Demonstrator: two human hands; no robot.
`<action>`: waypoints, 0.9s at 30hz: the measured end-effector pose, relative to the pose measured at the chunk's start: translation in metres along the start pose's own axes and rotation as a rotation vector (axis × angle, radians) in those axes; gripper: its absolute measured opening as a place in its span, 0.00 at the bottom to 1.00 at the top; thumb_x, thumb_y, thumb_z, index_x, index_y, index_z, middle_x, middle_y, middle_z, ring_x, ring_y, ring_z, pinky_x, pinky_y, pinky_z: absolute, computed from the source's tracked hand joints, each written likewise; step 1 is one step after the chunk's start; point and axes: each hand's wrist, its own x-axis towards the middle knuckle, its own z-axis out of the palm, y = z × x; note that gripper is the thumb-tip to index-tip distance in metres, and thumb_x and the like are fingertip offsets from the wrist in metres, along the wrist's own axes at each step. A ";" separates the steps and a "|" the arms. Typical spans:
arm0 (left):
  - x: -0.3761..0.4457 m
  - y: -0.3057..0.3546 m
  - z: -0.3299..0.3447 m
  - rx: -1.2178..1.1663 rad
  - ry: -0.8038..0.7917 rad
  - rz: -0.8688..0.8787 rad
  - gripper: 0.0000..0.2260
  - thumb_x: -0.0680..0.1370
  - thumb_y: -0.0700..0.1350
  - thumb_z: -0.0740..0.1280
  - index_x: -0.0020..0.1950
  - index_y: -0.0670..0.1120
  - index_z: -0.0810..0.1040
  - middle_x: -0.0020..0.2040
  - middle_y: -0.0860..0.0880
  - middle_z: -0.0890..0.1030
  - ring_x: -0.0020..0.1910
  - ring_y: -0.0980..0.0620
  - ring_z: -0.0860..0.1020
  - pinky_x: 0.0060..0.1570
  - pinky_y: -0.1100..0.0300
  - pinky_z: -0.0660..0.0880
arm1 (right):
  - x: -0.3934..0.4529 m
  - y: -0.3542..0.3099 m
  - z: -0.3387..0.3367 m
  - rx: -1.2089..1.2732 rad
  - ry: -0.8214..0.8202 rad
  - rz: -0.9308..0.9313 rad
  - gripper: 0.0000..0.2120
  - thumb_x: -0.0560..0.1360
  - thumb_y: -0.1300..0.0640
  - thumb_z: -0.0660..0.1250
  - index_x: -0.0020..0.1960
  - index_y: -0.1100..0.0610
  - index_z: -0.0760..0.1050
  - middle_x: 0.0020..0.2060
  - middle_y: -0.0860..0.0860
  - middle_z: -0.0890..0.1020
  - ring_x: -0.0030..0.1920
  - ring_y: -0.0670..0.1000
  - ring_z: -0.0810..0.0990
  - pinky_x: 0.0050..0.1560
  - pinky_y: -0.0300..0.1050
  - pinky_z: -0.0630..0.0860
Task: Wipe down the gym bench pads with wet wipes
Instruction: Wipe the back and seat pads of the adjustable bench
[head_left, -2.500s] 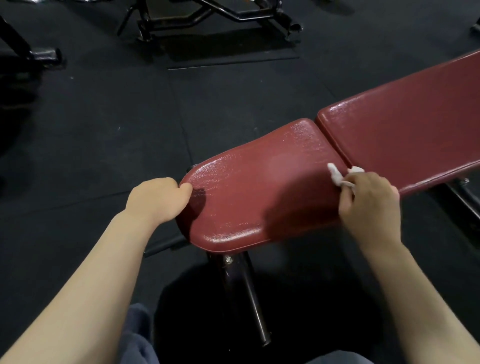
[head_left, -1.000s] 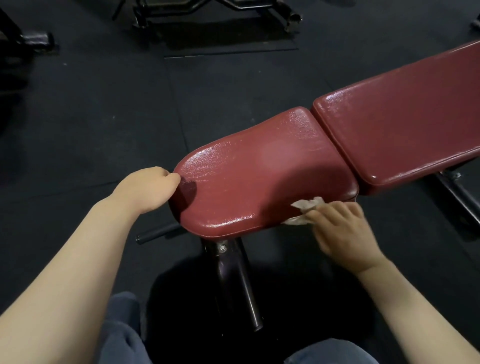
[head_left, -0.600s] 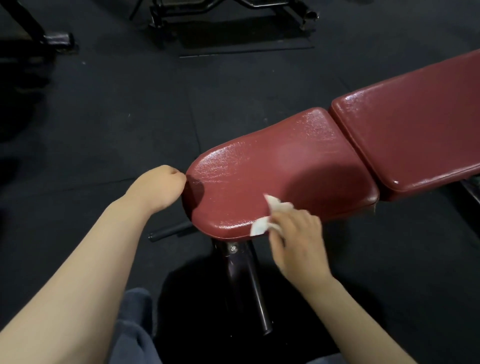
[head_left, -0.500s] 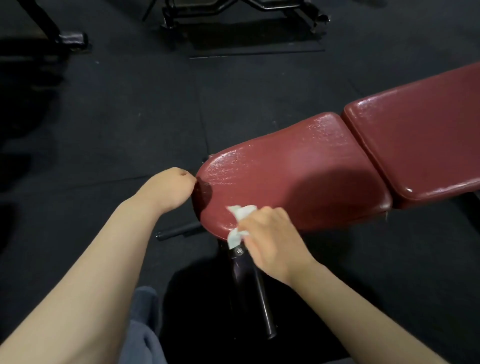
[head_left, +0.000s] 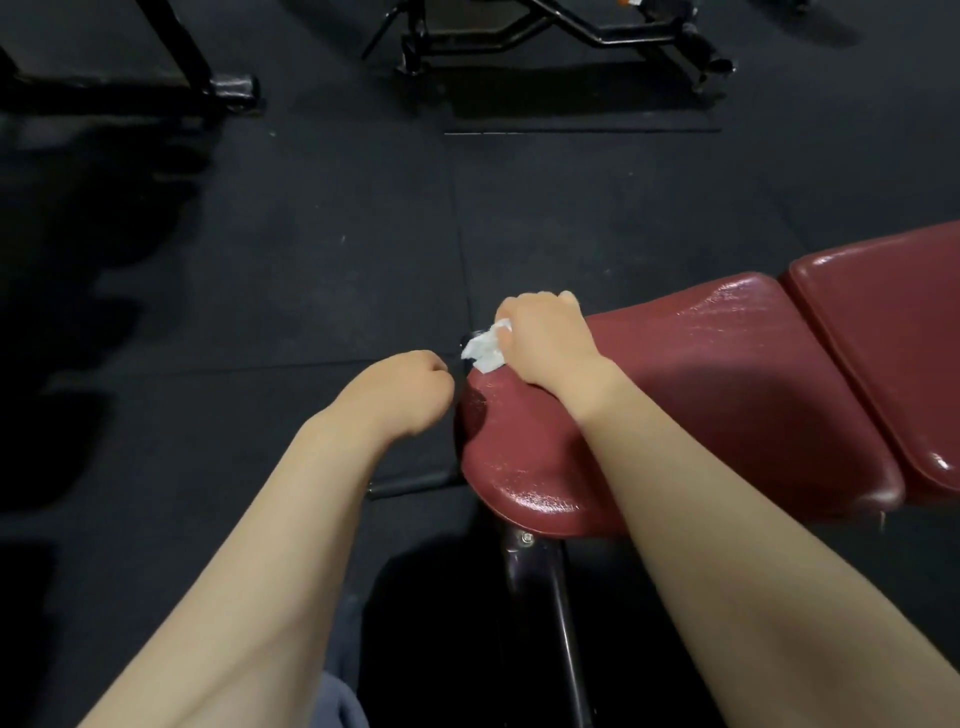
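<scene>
Room: a dim gym with a black rubber floor (head_left: 322, 249); dark frames (head_left: 550, 31) of other machines stand along the far edge.
Right fingers: curled over the wipe (head_left: 484, 349), clamping it against the pad's far left corner; the fingertips themselves are hidden under the knuckles.
Right hand (head_left: 545, 338): knuckles up, forearm lying across the seat pad (head_left: 727, 395) from the near edge.
Wipe: white and crumpled, poking out from under the hand's left side at the rim of the pad.
Left fingers: folded into a loose fist, with nothing seen in them.
Left hand (head_left: 402, 392): just beside the pad's left end; whether it touches the rim I cannot tell.
Seat pad: dark red, glossy, with a damp-looking sheen over much of the top.
Back pad (head_left: 893, 338): same red, right of the seat, with a narrow seam between the two.
Post (head_left: 540, 582): dark metal, under the seat's near end.
Step in hand: wiping the seat's outer rim, at the far left corner, by my reading.
Next move: probably carry the wipe along the far edge towards the seam, keeping pressure on it, then go on to the back pad; a fresh fold of the wipe may help if it has dried.
</scene>
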 end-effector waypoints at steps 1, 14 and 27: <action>0.000 -0.002 0.000 -0.003 -0.001 -0.004 0.16 0.76 0.42 0.56 0.58 0.45 0.79 0.60 0.47 0.80 0.58 0.45 0.76 0.59 0.52 0.74 | 0.000 -0.002 0.001 -0.009 0.009 -0.009 0.11 0.78 0.54 0.57 0.54 0.52 0.76 0.51 0.51 0.81 0.52 0.55 0.77 0.54 0.49 0.65; 0.001 -0.002 0.006 0.046 -0.171 0.002 0.21 0.81 0.46 0.53 0.74 0.51 0.69 0.75 0.50 0.70 0.73 0.48 0.67 0.66 0.60 0.63 | -0.045 0.040 0.002 0.016 0.084 -0.339 0.08 0.78 0.58 0.61 0.51 0.52 0.78 0.44 0.51 0.80 0.46 0.56 0.77 0.47 0.49 0.68; -0.002 0.007 0.013 0.034 -0.295 0.046 0.20 0.83 0.49 0.54 0.74 0.51 0.70 0.75 0.50 0.69 0.74 0.49 0.65 0.71 0.58 0.60 | -0.138 0.043 -0.005 0.175 -0.079 -0.557 0.05 0.74 0.56 0.63 0.45 0.51 0.77 0.38 0.46 0.77 0.39 0.51 0.73 0.44 0.48 0.69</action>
